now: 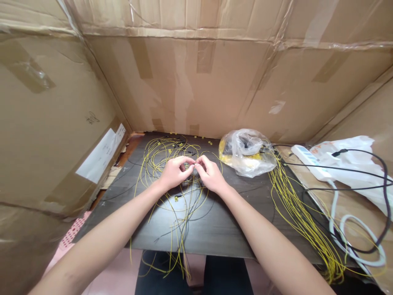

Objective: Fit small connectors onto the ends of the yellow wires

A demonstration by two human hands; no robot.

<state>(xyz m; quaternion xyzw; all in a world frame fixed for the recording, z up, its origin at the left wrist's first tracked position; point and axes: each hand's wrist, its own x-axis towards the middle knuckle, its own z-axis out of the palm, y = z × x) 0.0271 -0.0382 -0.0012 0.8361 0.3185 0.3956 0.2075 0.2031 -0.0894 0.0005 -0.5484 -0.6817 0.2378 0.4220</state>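
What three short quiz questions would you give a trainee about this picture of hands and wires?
1. True or false: the clear plastic bag lies to the right of both hands.
2. Choose one: the left hand and the right hand bring their fingers together above A) the white power strip, B) the yellow wires, C) the cardboard wall.
3. Fill in: the table top is ____ in colour.
Key: 1 true; 2 B; 3 dark.

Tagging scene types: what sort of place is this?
Probably a makeshift wire-assembly bench: dark wooden tabletop walled by taped brown cardboard sheets, strewn with thin yellow wires, plus a clear plastic bag of yellow parts.
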